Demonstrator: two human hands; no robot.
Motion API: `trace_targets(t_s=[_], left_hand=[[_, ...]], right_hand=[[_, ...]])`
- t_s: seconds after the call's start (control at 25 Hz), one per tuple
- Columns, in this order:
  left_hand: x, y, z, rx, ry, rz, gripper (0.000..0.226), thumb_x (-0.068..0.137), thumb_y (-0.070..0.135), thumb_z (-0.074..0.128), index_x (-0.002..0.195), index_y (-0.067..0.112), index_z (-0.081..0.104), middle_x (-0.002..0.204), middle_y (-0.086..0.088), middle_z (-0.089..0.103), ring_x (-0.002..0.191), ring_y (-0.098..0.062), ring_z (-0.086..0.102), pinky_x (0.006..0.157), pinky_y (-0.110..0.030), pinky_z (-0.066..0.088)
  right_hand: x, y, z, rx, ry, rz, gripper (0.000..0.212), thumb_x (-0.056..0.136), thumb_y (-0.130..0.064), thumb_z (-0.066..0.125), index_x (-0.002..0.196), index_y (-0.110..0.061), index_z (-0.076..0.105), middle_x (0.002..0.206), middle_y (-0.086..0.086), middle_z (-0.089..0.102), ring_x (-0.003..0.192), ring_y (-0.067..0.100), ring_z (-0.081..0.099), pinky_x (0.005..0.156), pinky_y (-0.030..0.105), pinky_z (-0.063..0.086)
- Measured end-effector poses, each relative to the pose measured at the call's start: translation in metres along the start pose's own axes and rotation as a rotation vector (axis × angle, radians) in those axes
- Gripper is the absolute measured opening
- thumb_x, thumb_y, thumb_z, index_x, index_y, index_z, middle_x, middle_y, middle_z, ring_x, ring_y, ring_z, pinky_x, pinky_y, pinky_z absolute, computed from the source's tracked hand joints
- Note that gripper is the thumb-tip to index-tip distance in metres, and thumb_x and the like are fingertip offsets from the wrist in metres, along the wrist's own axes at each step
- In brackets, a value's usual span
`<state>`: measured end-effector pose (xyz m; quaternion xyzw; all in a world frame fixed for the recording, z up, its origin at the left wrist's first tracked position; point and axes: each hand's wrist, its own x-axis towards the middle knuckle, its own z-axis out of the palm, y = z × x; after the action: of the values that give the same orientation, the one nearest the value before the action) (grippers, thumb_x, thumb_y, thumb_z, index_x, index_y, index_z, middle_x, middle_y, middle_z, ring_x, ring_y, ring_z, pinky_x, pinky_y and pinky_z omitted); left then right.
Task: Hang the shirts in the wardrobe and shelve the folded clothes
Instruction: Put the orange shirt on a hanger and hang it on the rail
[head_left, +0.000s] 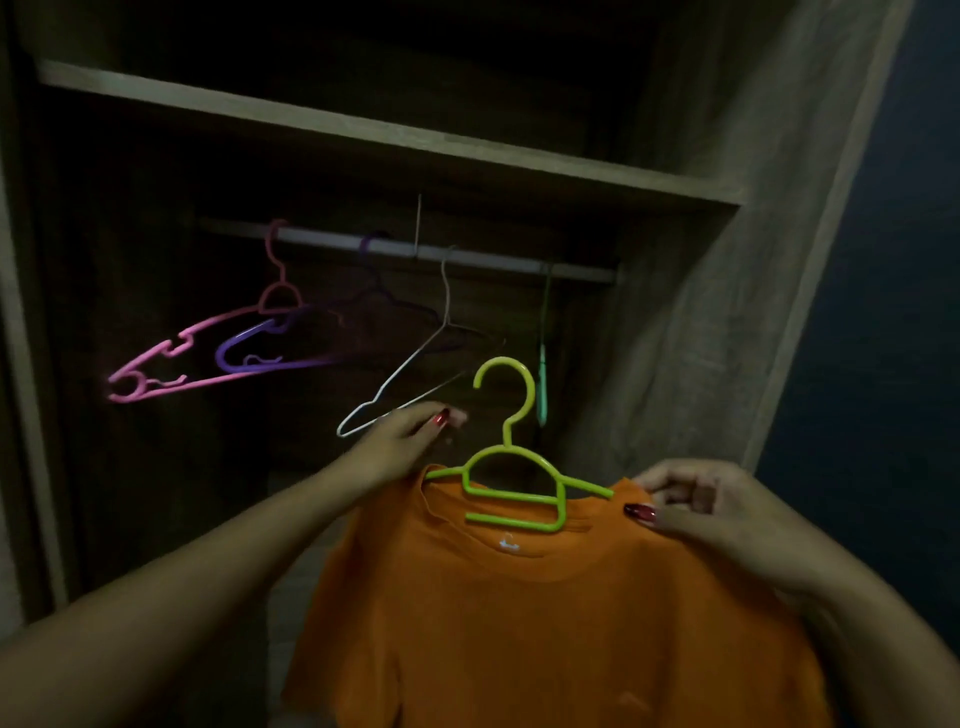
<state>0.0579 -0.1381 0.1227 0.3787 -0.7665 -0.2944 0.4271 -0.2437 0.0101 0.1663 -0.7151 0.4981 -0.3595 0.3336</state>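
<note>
The orange T-shirt (545, 623) hung between both hands, already threaded on a lime-green hanger (511, 483). The left hand (402, 447) gripped its left shoulder and the right hand (701, 501) pinched the right shoulder with curled fingers (670, 480), probably to square the fabric on the hanger's arms before hanging. Its hook stood free above the fingers. Beyond them, higher up, the wardrobe rail (467, 254) carried pink (171, 358), purple (244, 353), white wire (395, 384) and teal (543, 374) hangers, all bare. A wooden shelf (363, 130) ran above in the dim wardrobe.

Dim, soft focus, bowed edges
</note>
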Motion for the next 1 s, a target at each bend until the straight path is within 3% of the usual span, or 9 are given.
trace_targets(t_s=[0.16, 0.24, 0.32, 0.44, 0.6, 0.72, 0.8, 0.88, 1.0], left_hand=[[0.076, 0.041, 0.033, 0.139, -0.108, 0.134, 0.04, 0.1, 0.018, 0.041, 0.14, 0.024, 0.043, 0.137, -0.003, 0.052, 0.128, -0.02, 0.047, 0.106, -0.034, 0.037], [0.099, 0.054, 0.048, 0.347, -0.222, 0.163, 0.044, 0.101, 0.027, 0.039, 0.145, 0.028, 0.035, 0.138, -0.01, 0.052, 0.126, -0.031, 0.049, 0.103, -0.034, 0.038], [0.113, 0.059, 0.058, 0.535, -0.265, 0.134, 0.041, 0.1, 0.026, 0.043, 0.14, 0.022, 0.045, 0.135, -0.012, 0.054, 0.122, -0.032, 0.052, 0.096, -0.027, 0.039], [0.122, 0.049, 0.056, 0.551, -0.122, -0.014, 0.036, 0.092, 0.011, 0.057, 0.128, 0.012, 0.058, 0.13, -0.014, 0.06, 0.119, -0.026, 0.056, 0.095, -0.027, 0.043], [0.116, 0.027, 0.028, 0.535, 0.041, -0.128, 0.042, 0.086, -0.005, 0.056, 0.125, 0.011, 0.061, 0.13, -0.017, 0.058, 0.116, -0.029, 0.058, 0.097, -0.037, 0.049], [0.101, 0.024, 0.014, 0.565, 0.064, -0.12, 0.05, 0.083, -0.009, 0.057, 0.128, 0.013, 0.058, 0.129, -0.016, 0.058, 0.113, -0.028, 0.06, 0.092, -0.036, 0.053], [0.089, 0.023, 0.005, 0.592, 0.078, -0.091, 0.05, 0.082, -0.008, 0.058, 0.127, 0.013, 0.059, 0.126, -0.016, 0.061, 0.109, -0.028, 0.062, 0.086, -0.034, 0.054], [0.077, 0.022, -0.004, 0.603, 0.073, -0.046, 0.049, 0.083, -0.007, 0.058, 0.128, 0.012, 0.059, 0.127, -0.015, 0.061, 0.111, -0.027, 0.062, 0.085, -0.029, 0.052], [0.059, 0.02, -0.018, 0.588, 0.104, 0.014, 0.053, 0.084, -0.007, 0.058, 0.132, 0.013, 0.054, 0.132, -0.012, 0.058, 0.12, -0.022, 0.057, 0.097, -0.025, 0.045]], right_hand=[[-0.021, -0.013, -0.011, -0.023, 0.083, 0.059, 0.027, 0.067, -0.026, 0.068, 0.091, -0.017, 0.073, 0.093, 0.011, 0.071, 0.086, 0.021, 0.068, 0.067, 0.018, 0.056], [-0.028, -0.016, -0.015, -0.018, 0.132, 0.077, 0.029, 0.067, -0.024, 0.069, 0.093, -0.014, 0.072, 0.093, 0.014, 0.071, 0.085, 0.019, 0.069, 0.068, 0.02, 0.056], [-0.036, -0.016, -0.019, -0.007, 0.174, 0.103, 0.029, 0.066, -0.023, 0.069, 0.094, -0.013, 0.072, 0.093, 0.016, 0.07, 0.085, 0.018, 0.068, 0.069, 0.02, 0.057], [-0.045, -0.016, -0.025, 0.057, 0.211, 0.161, 0.028, 0.072, -0.016, 0.069, 0.099, -0.014, 0.07, 0.091, 0.02, 0.07, 0.083, 0.022, 0.068, 0.069, 0.024, 0.058], [-0.047, -0.029, -0.032, 0.201, 0.248, 0.22, 0.031, 0.077, -0.009, 0.063, 0.105, -0.02, 0.068, 0.091, 0.006, 0.075, 0.079, 0.019, 0.073, 0.06, 0.025, 0.055], [-0.03, -0.045, -0.033, 0.228, 0.288, 0.166, 0.036, 0.072, -0.013, 0.064, 0.104, -0.028, 0.071, 0.103, 0.006, 0.073, 0.09, 0.025, 0.071, 0.072, 0.035, 0.056], [-0.005, -0.052, -0.028, 0.213, 0.353, 0.125, 0.034, 0.079, -0.009, 0.061, 0.106, -0.028, 0.07, 0.107, 0.004, 0.068, 0.098, 0.026, 0.066, 0.082, 0.039, 0.053], [0.031, -0.058, -0.017, 0.223, 0.449, 0.071, 0.032, 0.086, -0.006, 0.055, 0.108, -0.026, 0.069, 0.108, 0.003, 0.067, 0.097, 0.021, 0.064, 0.076, 0.032, 0.051], [0.091, -0.061, -0.003, 0.233, 0.595, -0.019, 0.033, 0.091, -0.006, 0.049, 0.115, -0.024, 0.064, 0.112, 0.005, 0.065, 0.091, 0.018, 0.062, 0.067, 0.026, 0.048]])
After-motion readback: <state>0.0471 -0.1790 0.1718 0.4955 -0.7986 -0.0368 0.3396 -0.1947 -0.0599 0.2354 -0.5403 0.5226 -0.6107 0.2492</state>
